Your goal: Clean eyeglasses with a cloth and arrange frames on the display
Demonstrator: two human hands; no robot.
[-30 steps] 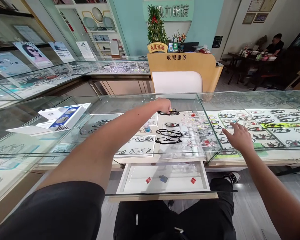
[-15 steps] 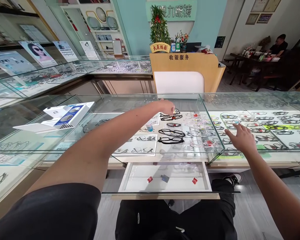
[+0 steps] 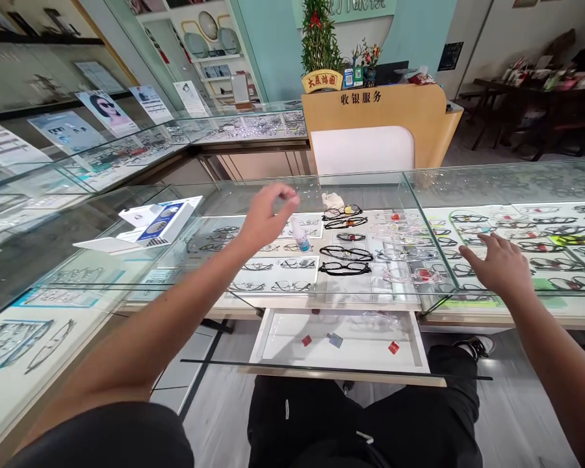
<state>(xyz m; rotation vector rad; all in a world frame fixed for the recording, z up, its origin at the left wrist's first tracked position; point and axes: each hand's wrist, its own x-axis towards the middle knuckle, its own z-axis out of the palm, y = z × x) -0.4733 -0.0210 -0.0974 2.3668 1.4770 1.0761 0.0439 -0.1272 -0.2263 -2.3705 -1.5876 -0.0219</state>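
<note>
My left hand [image 3: 269, 218] hovers over the glass display case, thumb and curled fingers apart, with nothing in it. Just to its lower right a small spray bottle [image 3: 300, 235] with a blue label stands upright. Beyond the hand, to the right, lies a crumpled pale cloth [image 3: 332, 200]. A column of black-framed eyeglasses [image 3: 346, 253] runs down the middle of the case. On the right, my right hand [image 3: 502, 263] rests on the glass top, fingers spread and empty, above more rows of eyeglasses [image 3: 536, 247].
An open white drawer [image 3: 283, 354] juts out toward me, holding small red and grey pieces. An opened white-and-blue box [image 3: 160, 221] sits on the glass at left. Glass edges surround the cases. Past them stand a wooden counter [image 3: 377, 107] and a seated person at far right.
My left hand has drawn back leftward from the far eyeglasses and opened, uncovering the cloth. My right hand stays on the glass. The view has shifted slightly left and down.
</note>
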